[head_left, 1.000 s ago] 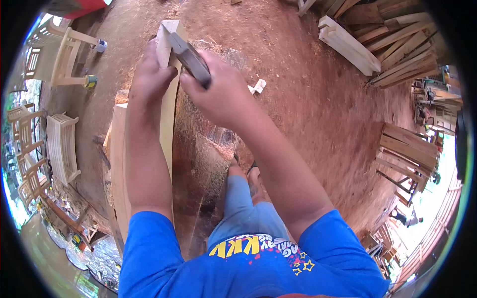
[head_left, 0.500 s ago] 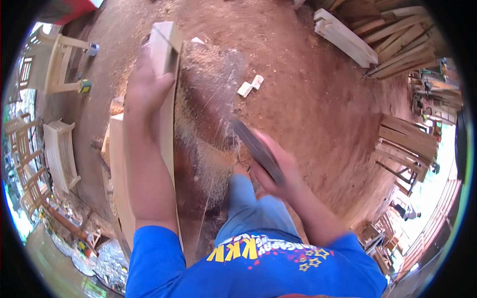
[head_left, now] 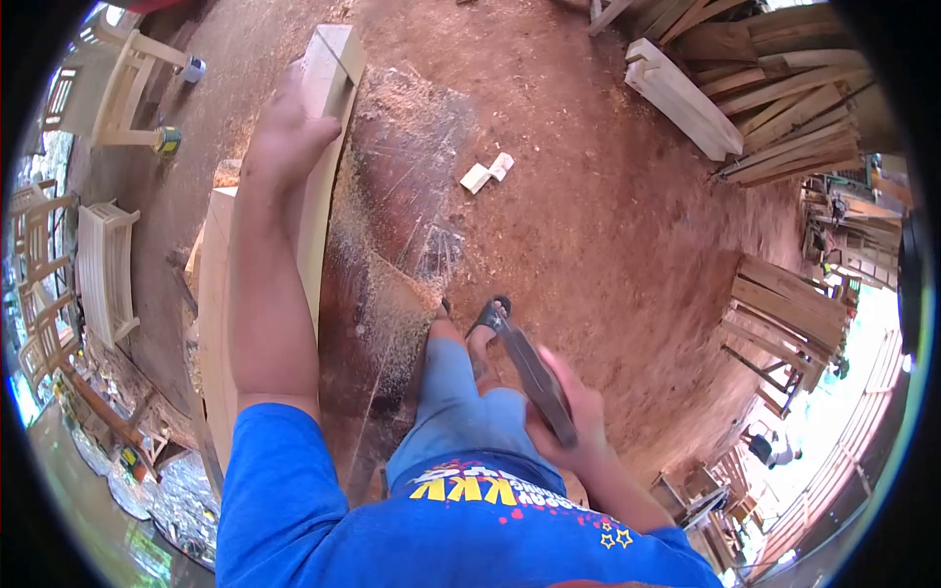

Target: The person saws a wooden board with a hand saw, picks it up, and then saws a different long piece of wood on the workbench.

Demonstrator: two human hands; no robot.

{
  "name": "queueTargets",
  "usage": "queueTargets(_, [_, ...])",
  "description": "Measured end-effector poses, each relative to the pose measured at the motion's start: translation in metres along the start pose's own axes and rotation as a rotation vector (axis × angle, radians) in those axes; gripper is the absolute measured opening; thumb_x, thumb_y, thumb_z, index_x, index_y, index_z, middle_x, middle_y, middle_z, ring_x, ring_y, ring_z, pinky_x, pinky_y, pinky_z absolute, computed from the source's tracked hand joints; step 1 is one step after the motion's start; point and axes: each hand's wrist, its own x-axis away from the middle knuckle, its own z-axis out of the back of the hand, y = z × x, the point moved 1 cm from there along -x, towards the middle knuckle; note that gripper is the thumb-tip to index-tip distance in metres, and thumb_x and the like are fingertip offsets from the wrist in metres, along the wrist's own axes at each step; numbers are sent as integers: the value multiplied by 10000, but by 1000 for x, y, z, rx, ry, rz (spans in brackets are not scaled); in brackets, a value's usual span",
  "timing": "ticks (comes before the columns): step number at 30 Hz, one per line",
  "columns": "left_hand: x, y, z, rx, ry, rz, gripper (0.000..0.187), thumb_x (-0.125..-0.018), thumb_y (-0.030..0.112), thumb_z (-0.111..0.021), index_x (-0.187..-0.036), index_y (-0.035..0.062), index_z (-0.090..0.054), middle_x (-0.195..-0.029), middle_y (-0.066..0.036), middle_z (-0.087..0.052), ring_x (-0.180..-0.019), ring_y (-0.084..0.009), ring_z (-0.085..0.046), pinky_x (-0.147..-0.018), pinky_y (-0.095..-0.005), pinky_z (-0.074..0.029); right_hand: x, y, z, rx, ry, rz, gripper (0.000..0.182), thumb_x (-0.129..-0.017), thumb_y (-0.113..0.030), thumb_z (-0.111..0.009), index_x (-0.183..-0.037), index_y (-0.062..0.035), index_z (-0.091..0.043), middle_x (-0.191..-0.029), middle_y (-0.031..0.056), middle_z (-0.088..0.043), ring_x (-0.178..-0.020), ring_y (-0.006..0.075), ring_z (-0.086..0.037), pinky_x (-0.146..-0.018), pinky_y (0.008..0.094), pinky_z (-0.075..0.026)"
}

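Note:
My left hand is closed around a pale squared wooden beam near its far end, the thumb over the top and the other fingers mostly hidden. A dark line crosses the beam just beyond the hand. The beam lies lengthwise along a dark work table strewn with sawdust. To the right of the table, in front of my body, my right hand is wrapped round a long dark tool with a narrow far end; its exact kind I cannot tell.
A second beam lies left of my forearm. Two small wood offcuts sit right of the table. Notched posts and stacked boards are at the far right, benches at the left. My sandalled foot is below the tool.
My right hand has moved down and slightly right with the dark tool, nearer my body. My left hand stays on the beam. The whole view has shifted a little.

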Motion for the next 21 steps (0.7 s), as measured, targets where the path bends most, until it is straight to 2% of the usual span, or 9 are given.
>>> queueTargets(3, [0, 16, 4, -11, -91, 114, 942, -778, 177, -710, -1596, -34, -295, -1541, -291, -470, -1435, -386, -476, -1185, -383, -366, 14, -4, 4, -36, 46, -6, 722, -793, 11, -642, -1494, -92, -501, -1079, 173, -749, -951, 327, -771, -796, 373, -594])
queueTargets(6, [1, 6, 2, 13, -70, 76, 907, -773, 152, -696, -1583, -14, -324, -1503, -286, -504, -1385, -387, -526, -1135, -398, -417, -77, 15, -31, -11, 91, 142, 729, -791, 9, -666, -1495, -94, -506, -1094, 177, -745, -976, 302, -771, -805, 360, -593])
queueTargets(7, [-2, 2, -3, 44, -41, 33, 893, -771, 142, -691, -1577, -7, -337, -1489, -284, -516, -1367, -387, -543, -1118, -404, -433, -125, 10, -42, -144, -43, 62, 730, -797, -18, -684, -1497, -111, -503, -1099, 173, -744, -999, 358, -753, -838, 399, -592])
queueTargets(9, [-6, -5, -9, 4, 13, -39, 844, -790, 105, -678, -1561, -1, -351, -1351, -305, -608, -1230, -410, -636, -1046, -434, -497, -224, -9, -74, -112, 175, 397, 662, -804, -78, -698, -1443, -105, -529, -1050, 223, -724, -1022, 459, -695, -896, 461, -568])
queueTargets(11, [-5, -5, -7, 24, 21, -53, 807, -798, 79, -667, -1546, 17, -369, -1276, -310, -658, -1158, -418, -685, -1002, -444, -533, -271, -68, -69, -33, -23, 148, 649, -789, -60, -649, -1429, -82, -545, -1096, 220, -704, -1022, 388, -707, -880, 428, -561])
queueTargets(14, [-2, 1, -5, 223, -17, -14, 785, -787, 93, -670, -1525, 74, -401, -1248, -293, -668, -1151, -424, -682, -989, -440, -533, -258, -95, -48, -70, -115, 66, 605, -823, -98, -662, -1418, -87, -553, -1097, 228, -701, -1016, 377, -714, -879, 422, -559])
queueTargets(16, [-5, 13, 4, 136, -36, 4, 815, -762, 129, -677, -1525, 39, -406, -1380, -277, -595, -1276, -409, -601, -1065, -416, -473, -212, -63, -56, -89, 140, 272, 630, -828, -97, -681, -1442, -81, -542, -1048, 201, -715, -927, 343, -736, -825, 383, -572])
queueTargets(18, [0, 10, 4, 28, -35, 18, 869, -754, 182, -705, -1544, 6, -388, -1400, -295, -586, -1307, -425, -583, -1104, -404, -446, -137, -35, -35, -75, 16, 117, 761, -804, -65, -693, -1520, -116, -444, -1082, 228, -713, -975, 447, -709, -814, 474, -571])
queueTargets(21, [2, 9, 2, -16, 13, 14, 907, -769, 192, -710, -1571, -22, -344, -1409, -318, -574, -1311, -435, -580, -1124, -411, -432, -17, 2, -3, -34, -2, 7, 778, -768, -21, -701, -1510, -76, -476, -1017, 179, -737, -879, 346, -764, -779, 383, -591])
